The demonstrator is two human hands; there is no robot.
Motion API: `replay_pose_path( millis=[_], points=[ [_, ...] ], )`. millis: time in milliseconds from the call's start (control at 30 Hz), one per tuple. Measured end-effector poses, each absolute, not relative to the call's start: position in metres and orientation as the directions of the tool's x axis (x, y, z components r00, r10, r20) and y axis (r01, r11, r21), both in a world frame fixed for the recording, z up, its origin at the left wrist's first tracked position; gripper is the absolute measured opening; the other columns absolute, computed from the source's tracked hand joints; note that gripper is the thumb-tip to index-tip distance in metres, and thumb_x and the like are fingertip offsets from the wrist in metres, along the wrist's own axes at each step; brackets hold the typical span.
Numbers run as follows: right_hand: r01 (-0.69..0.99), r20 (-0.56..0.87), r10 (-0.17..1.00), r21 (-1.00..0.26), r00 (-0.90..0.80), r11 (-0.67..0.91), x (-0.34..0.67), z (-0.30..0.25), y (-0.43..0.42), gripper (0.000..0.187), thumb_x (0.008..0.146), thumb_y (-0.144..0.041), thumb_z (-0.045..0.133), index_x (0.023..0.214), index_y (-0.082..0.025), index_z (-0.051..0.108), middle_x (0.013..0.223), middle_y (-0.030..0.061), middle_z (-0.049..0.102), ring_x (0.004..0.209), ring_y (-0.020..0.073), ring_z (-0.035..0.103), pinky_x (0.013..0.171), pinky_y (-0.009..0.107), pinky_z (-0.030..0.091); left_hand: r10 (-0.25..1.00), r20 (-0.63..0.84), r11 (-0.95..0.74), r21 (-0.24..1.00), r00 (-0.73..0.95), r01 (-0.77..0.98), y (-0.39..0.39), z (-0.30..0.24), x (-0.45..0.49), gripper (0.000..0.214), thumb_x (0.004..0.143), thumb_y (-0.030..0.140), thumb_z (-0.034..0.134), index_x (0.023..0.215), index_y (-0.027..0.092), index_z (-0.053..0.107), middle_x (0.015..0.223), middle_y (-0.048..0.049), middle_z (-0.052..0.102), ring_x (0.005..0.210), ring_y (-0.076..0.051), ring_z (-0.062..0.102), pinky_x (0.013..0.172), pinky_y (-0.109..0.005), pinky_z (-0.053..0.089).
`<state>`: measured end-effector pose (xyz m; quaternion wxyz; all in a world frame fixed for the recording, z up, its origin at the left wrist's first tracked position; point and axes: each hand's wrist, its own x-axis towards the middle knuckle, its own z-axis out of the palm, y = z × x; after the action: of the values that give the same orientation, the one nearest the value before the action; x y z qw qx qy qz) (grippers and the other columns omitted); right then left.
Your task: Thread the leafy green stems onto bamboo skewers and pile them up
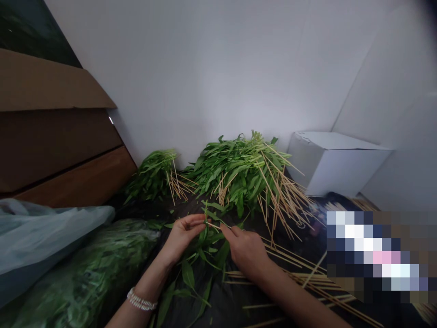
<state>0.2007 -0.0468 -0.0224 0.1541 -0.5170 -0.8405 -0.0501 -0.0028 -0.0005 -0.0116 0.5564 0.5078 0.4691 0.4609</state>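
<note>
Both pinching: left hand (184, 234) on a green stem (206, 211), right hand (247, 253) on a thin stick (214, 226), the pair meeting between the hands; light fingertips, close to that spot, should spare the stem

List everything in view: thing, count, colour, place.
Large leafy pile: 1, green, tan sticks sticking out, centre by wall
Small leafy pile: 1, green, tan sticks too, left of it
Loose sticks: several, tan, lower right
Loose leaves: several, green, below the hands
Plastic-wrapped greens: bag count unclear, green, lower left
Cardboard box: at least 1, brown, left
White box: 1, right
Walls: 2, pale grey, behind and right
Pixelated patch: 1, mixed colours, lower right, contents hidden
Thin stick: 1, pale, between the hands
Beaded bracelet: 1, white, left wrist
Left hand: 1, bare, centre
Right hand: 1, bare, right of it
</note>
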Motion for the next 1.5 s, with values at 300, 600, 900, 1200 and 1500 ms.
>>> replay_pose_path(
  millis=[300, 600, 900, 1200, 1500],
  points=[
    [0.893, 0.263, 0.872, -0.075, -0.412, 0.445, 0.199, -0.019, -0.048, 0.046, 0.09, -0.014, 0.046, 0.135, -0.02, 0.05, 0.096, 0.0097, 0.069, 0.074, 0.0174, 0.067, 0.06, 0.024, 0.043, 0.997, 0.041, -0.046, 0.996, 0.063, 0.081, 0.001, -0.015, 0.0, 0.044, 0.056, 0.039, 0.084, 0.088, 0.013, 0.072, 0.09, -0.0113, 0.076, 0.084, -0.026, 0.072, 0.082, -0.036, 0.057],
    [0.899, 0.208, 0.894, -0.112, -0.396, 0.424, 0.196, -0.018, -0.051, 0.047, 0.09, -0.015, 0.044, 0.137, -0.018, 0.048, 0.099, 0.011, 0.069, 0.075, 0.0184, 0.068, 0.062, 0.025, 0.046, 0.958, 0.278, -0.281, 0.881, 0.064, 0.381, -0.002, -0.03, -0.001, 0.026, 0.075, 0.031, 0.07, 0.097, 0.019, 0.075, 0.097, -0.0062, 0.076, 0.089, -0.023, 0.072, 0.087, -0.034, 0.056],
    [0.898, 0.165, 0.904, -0.14, -0.394, 0.417, 0.192, -0.016, -0.052, 0.051, 0.086, -0.008, 0.042, 0.136, -0.016, 0.048, 0.101, 0.0114, 0.07, 0.078, 0.018, 0.068, 0.064, 0.024, 0.047, 0.942, 0.329, -0.327, 0.848, 0.069, 0.417, -0.008, -0.021, 0.005, 0.027, 0.077, 0.028, 0.068, 0.102, 0.022, 0.074, 0.103, -0.0052, 0.075, 0.089, -0.022, 0.071, 0.086, -0.033, 0.055],
    [0.891, 0.181, 0.905, -0.185, -0.385, 0.416, 0.193, -0.015, -0.052, 0.048, 0.088, -0.011, 0.041, 0.136, -0.016, 0.046, 0.103, 0.011, 0.069, 0.082, 0.0197, 0.068, 0.067, 0.026, 0.048, 0.961, 0.276, -0.249, 0.86, 0.005, 0.445, -0.004, -0.027, 0.004, 0.022, 0.071, 0.036, 0.073, 0.084, 0.019, 0.077, 0.086, -0.0059, 0.076, 0.08, -0.025, 0.07, 0.077, -0.033, 0.054],
    [0.889, 0.195, 0.905, -0.199, -0.377, 0.413, 0.191, -0.015, -0.053, 0.042, 0.087, -0.009, 0.043, 0.127, -0.017, 0.052, 0.099, 0.0088, 0.07, 0.08, 0.0184, 0.067, 0.065, 0.024, 0.046, 0.934, 0.333, -0.35, 0.785, 0.129, 0.511, -0.012, -0.025, 0.011, 0.014, 0.074, 0.032, 0.071, 0.083, 0.024, 0.078, 0.084, -0.0042, 0.077, 0.079, -0.025, 0.071, 0.076, -0.032, 0.053]
  ],
)
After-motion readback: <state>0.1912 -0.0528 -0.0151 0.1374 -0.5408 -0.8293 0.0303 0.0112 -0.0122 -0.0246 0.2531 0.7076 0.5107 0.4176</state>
